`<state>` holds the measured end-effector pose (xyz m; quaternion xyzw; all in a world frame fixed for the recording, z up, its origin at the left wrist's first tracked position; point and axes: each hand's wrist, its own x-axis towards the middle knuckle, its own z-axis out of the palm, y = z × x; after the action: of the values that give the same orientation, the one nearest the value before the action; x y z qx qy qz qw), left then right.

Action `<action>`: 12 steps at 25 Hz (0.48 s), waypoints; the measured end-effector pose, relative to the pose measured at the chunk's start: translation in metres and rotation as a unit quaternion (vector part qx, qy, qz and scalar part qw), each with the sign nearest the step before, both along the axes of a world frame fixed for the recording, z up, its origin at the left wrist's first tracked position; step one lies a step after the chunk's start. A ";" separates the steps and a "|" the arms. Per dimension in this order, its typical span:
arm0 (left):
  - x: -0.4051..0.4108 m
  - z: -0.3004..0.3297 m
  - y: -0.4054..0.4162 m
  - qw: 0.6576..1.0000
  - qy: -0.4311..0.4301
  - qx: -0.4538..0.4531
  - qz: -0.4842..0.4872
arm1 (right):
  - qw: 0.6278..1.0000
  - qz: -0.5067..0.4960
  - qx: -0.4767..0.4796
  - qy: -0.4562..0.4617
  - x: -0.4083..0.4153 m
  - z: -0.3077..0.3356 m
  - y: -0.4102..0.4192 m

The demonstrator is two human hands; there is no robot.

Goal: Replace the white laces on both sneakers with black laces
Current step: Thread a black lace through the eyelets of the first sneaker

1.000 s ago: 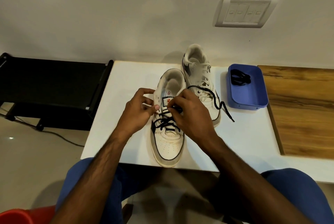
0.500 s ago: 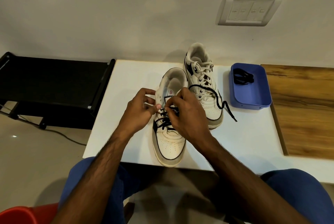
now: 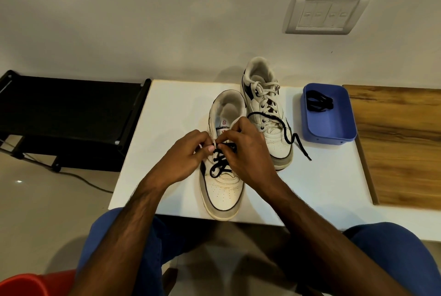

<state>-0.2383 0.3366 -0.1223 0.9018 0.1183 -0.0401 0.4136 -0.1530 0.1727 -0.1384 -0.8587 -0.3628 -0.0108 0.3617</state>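
our left hand (image 3: 185,156) at 9 o'clock, fingers curled, pinching | our right hand (image 3: 248,150) at 3 o'clock, fingers curled, pinching | forearms converging

Hidden: upper eyelets of near white leather sneaker (image 3: 223,186), behind left hand (image 3: 182,156) and right hand (image 3: 248,152). Illegible: its tongue label. Cut off: red plastic object (image 3: 23,285), lower-left corner; wooden board (image 3: 403,143), right edge.

The near sneaker (image 3: 223,190) is showing smooth, perforated leather; the blue tray (image 3: 330,130) at two o'clock is looking like matt plastic, beside grainy wood board (image 3: 403,143).
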 end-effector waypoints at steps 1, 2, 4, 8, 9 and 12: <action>0.001 0.000 0.001 1.000 -0.014 0.014 -0.005 | 1.000 0.004 -0.002 0.001 0.000 0.001 -0.001; 0.001 -0.001 0.002 0.999 -0.032 0.025 -0.002 | 1.000 0.008 -0.004 0.006 0.002 0.003 -0.003; 0.001 0.004 0.002 0.995 -0.080 -0.041 0.036 | 1.000 0.012 -0.004 0.012 0.007 0.006 -0.008; 0.000 0.025 0.004 0.924 -0.192 -0.306 0.125 | 1.000 0.013 0.013 0.002 0.021 0.007 -0.021; 0.000 0.027 0.005 0.918 -0.192 -0.321 0.132 | 1.000 0.017 0.010 -0.003 0.022 0.007 -0.023; -0.003 0.019 0.001 0.968 -0.100 -0.197 0.116 | 1.000 0.025 0.005 0.011 0.020 0.008 -0.025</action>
<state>-0.2409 0.3374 -0.1033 0.7819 0.1702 0.0761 0.5948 -0.1331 0.1478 -0.1308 -0.8475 -0.3802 0.0056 0.3703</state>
